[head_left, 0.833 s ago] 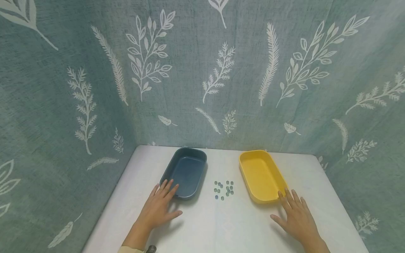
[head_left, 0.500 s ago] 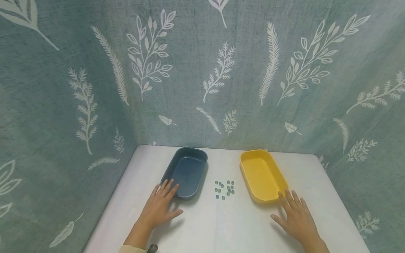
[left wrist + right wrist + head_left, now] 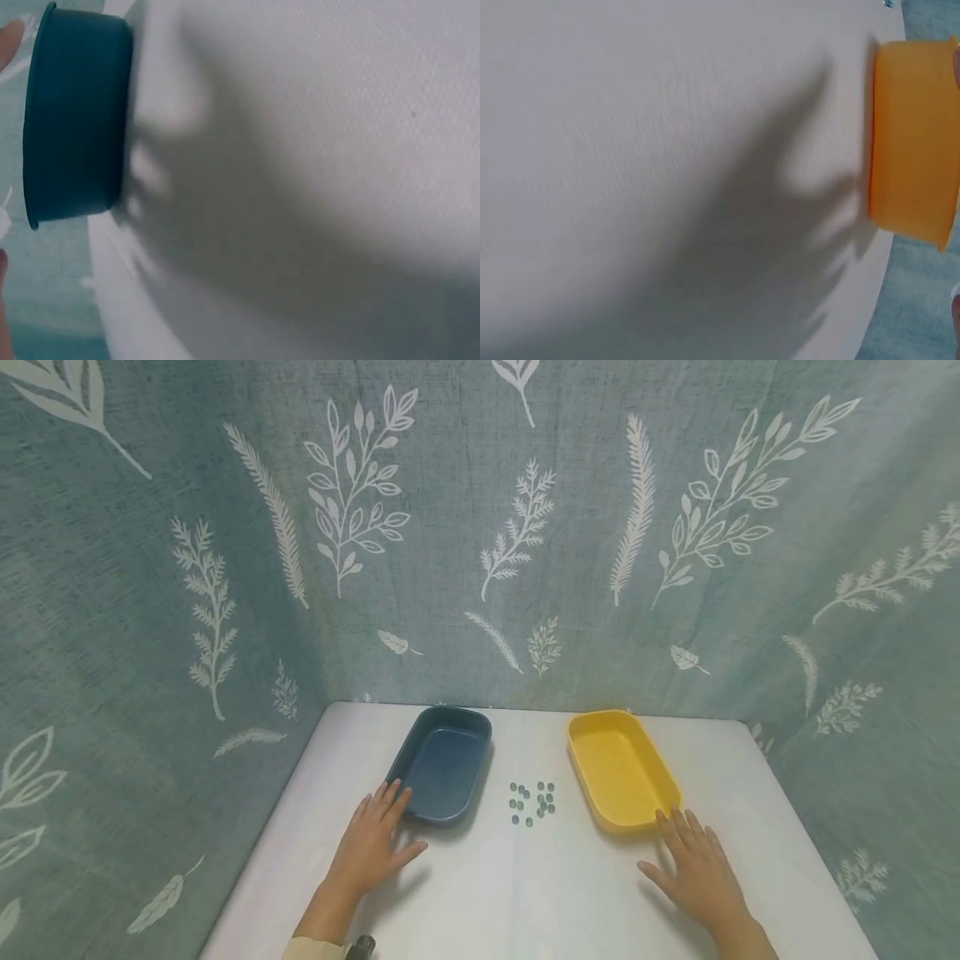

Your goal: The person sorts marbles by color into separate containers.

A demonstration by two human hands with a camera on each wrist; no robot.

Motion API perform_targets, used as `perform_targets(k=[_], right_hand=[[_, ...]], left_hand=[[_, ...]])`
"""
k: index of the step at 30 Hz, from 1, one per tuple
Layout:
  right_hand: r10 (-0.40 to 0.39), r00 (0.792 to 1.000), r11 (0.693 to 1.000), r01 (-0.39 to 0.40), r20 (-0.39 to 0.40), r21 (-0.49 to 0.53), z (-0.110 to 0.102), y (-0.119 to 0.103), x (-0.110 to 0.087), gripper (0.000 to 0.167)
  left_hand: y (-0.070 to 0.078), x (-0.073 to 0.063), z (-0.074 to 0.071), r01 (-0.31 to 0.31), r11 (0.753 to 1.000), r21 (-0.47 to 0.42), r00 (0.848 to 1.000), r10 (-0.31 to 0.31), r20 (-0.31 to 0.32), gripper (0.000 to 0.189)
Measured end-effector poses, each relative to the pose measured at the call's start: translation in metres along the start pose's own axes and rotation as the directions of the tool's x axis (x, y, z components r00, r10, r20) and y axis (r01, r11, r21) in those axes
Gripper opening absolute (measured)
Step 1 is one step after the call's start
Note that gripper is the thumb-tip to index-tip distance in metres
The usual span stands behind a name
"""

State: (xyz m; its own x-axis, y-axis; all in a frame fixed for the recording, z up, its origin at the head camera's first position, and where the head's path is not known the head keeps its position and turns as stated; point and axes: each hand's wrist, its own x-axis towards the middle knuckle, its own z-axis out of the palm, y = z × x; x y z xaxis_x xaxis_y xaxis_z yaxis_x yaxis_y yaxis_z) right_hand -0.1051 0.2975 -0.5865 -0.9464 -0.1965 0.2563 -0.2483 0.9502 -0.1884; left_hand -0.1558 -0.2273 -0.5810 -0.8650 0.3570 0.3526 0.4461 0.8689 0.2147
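Barely anything has changed in the head view: the scene sits slightly differently in the camera, while the small glassy beads (image 3: 520, 806) lie in the same loose cluster on the white table (image 3: 525, 893), between the blue tray (image 3: 446, 768) and the yellow tray (image 3: 618, 768). The left hand (image 3: 372, 847) has its fingers spread, their tips at the blue tray's near corner; the right hand (image 3: 697, 872) is likewise spread at the yellow tray's near end. Neither holds anything, and whether the fingertips touch the rims cannot be told. Both trays look bare inside, so the handling of the beads seems not to have begun.

In the left wrist view, the blue tray's outer wall stands upright on the table, with bits of finger at the picture's edge and a broad hand shadow.

In the right wrist view, the yellow tray stands likewise, the fingers mostly out of sight.
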Motion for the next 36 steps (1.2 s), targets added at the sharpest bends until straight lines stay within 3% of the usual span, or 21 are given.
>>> perform_targets(k=[5,7,9,12,17,20,22,25,26,29,32,36], right_hand=[[0.003,1.0,0.998,-0.004,0.002,0.058,0.002,-0.007,0.001,0.081],[-0.004,1.0,0.997,0.005,-0.009,0.08,0.005,-0.01,0.001,0.078],[-0.005,1.0,0.993,0.008,-0.029,0.12,0.008,-0.014,0.0,0.074],[0.027,0.999,0.984,-0.019,-0.046,0.178,0.013,-0.019,-0.002,0.067],[0.108,0.991,0.949,-0.079,-0.078,0.304,0.018,-0.03,-0.003,0.056],[0.168,0.985,0.906,-0.137,-0.043,0.399,0.021,-0.036,-0.001,0.056],[0.209,0.978,0.865,-0.193,0.019,0.464,0.024,-0.042,0.002,0.058],[0.271,0.956,0.785,-0.285,0.109,0.551,0.029,-0.052,0.009,0.062],[0.285,0.95,0.756,-0.307,0.131,0.579,0.03,-0.055,0.011,0.062],[0.314,0.937,0.695,-0.334,0.149,0.637,0.036,-0.063,0.015,0.058],[0.307,0.942,0.675,-0.314,0.133,0.668,0.041,-0.07,0.02,0.053],[0.277,0.955,0.678,-0.27,0.102,0.684,0.047,-0.08,0.027,0.049]], left_hand=[[-0.004,-0.003,0.006,0.122,0.988,-0.098,0.99,-0.128,-0.059,0.09],[-0.006,-0.003,0.011,0.191,0.969,-0.156,0.977,-0.202,-0.06,0.092],[-0.007,-0.003,0.017,0.263,0.933,-0.246,0.959,-0.28,-0.036,0.092],[-0.011,-0.003,0.027,0.368,0.835,-0.41,0.919,-0.393,0.026,0.092],[-0.014,0.0,0.039,0.446,0.625,-0.641,0.852,-0.516,0.089,0.086],[-0.013,0.003,0.043,0.452,0.54,-0.71,0.822,-0.561,0.097,0.08],[-0.014,0.006,0.045,0.45,0.511,-0.732,0.804,-0.588,0.084,0.076],[-0.014,0.009,0.05,0.431,0.486,-0.761,0.782,-0.621,0.046,0.073],[-0.015,0.01,0.052,0.424,0.488,-0.763,0.778,-0.628,0.031,0.072],[-0.014,0.011,0.058,0.405,0.496,-0.768,0.78,-0.625,0.008,0.072],[-0.011,0.011,0.063,0.417,0.529,-0.739,0.786,-0.618,0.002,0.073],[-0.01,0.009,0.066,0.441,0.585,-0.681,0.795,-0.606,-0.006,0.075]])
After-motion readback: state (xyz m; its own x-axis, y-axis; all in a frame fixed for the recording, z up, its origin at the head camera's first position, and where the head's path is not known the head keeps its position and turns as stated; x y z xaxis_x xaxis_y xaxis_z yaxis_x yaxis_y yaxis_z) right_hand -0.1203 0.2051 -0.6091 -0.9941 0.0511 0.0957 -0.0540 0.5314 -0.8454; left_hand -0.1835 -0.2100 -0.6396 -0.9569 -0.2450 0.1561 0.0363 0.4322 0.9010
